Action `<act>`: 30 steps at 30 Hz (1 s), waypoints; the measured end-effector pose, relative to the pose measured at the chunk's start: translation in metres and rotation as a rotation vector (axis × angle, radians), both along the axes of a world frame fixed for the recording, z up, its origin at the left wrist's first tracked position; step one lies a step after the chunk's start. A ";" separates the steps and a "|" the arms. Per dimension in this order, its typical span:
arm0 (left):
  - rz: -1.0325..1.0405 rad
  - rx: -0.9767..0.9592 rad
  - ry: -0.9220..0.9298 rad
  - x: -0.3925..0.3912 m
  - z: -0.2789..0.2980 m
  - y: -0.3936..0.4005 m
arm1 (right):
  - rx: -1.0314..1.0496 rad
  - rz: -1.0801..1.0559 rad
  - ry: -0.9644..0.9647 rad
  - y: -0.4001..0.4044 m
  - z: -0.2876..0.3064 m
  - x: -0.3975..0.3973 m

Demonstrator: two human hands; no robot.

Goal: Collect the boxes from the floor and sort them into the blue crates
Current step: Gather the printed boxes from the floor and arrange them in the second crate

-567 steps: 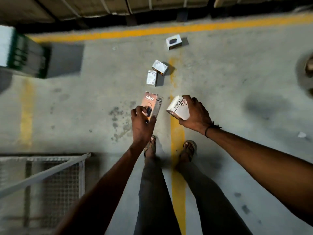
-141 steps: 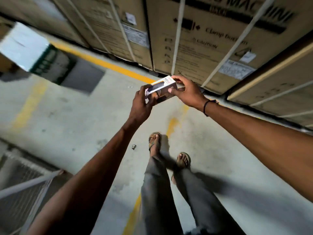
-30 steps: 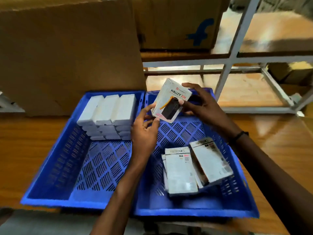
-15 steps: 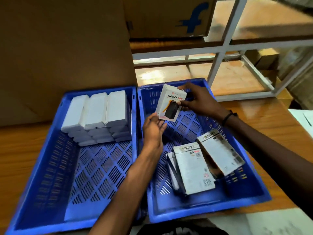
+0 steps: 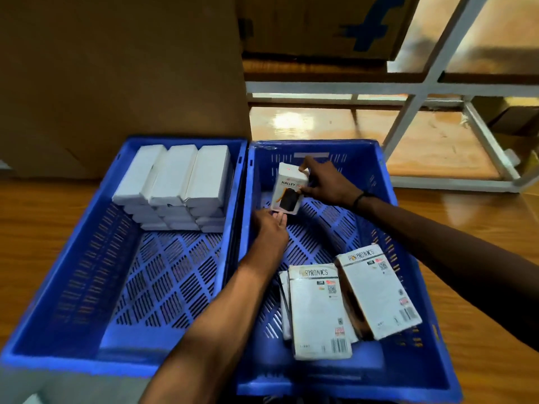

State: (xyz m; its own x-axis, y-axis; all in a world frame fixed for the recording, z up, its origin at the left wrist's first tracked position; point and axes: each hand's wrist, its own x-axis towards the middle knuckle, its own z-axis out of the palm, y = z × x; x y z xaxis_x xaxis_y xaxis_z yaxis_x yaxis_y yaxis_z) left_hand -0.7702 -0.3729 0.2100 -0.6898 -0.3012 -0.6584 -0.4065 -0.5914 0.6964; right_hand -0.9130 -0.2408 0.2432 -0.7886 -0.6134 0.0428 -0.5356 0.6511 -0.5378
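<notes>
A white "HALLEY" box [image 5: 287, 189] stands upright low inside the right blue crate [image 5: 388, 182], near its far left corner. My right hand [image 5: 323, 182] grips its top and right side. The fingertips of my left hand [image 5: 269, 228] touch its bottom edge. Several flat white boxes [image 5: 318, 310] lie leaning in the near part of that crate. In the left blue crate [image 5: 75, 258], a stack of plain white boxes [image 5: 175, 182] fills the far end.
Both crates sit side by side on a wooden tabletop [image 5: 35, 223]. A large cardboard box [image 5: 116, 68] stands behind the left crate. A white metal rack frame [image 5: 423, 88] with another carton [image 5: 320, 24] rises behind the right crate.
The HALLEY box has gone down and back into the far left corner of the right crate, with both hands following it. My left hand has slid under its bottom edge.
</notes>
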 end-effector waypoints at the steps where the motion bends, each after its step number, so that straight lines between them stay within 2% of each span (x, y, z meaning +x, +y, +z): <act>1: -0.031 -0.077 0.031 0.000 -0.008 0.001 | 0.003 -0.004 -0.001 -0.002 -0.006 -0.003; 2: -0.027 -0.055 0.024 -0.006 -0.010 0.001 | 0.007 -0.005 0.005 -0.003 -0.012 -0.007; 4: 0.041 0.169 0.021 -0.023 -0.021 0.003 | 0.005 0.001 0.031 -0.007 -0.022 -0.013; 6: 0.067 0.100 0.084 -0.036 -0.019 0.001 | 0.002 0.013 0.048 -0.011 -0.032 -0.019; 9: 0.338 0.310 -0.005 -0.054 -0.005 0.004 | 0.022 0.038 0.074 -0.018 -0.043 -0.021; 11: 0.421 0.411 -0.009 -0.065 -0.007 0.002 | 0.020 0.057 0.106 -0.022 -0.048 -0.024; 23: 0.428 0.459 0.001 -0.079 -0.011 -0.002 | -0.007 0.073 0.093 -0.048 -0.059 -0.038; 30: 0.349 0.385 -0.021 -0.077 -0.011 -0.004 | -0.038 0.029 0.069 -0.039 -0.055 -0.038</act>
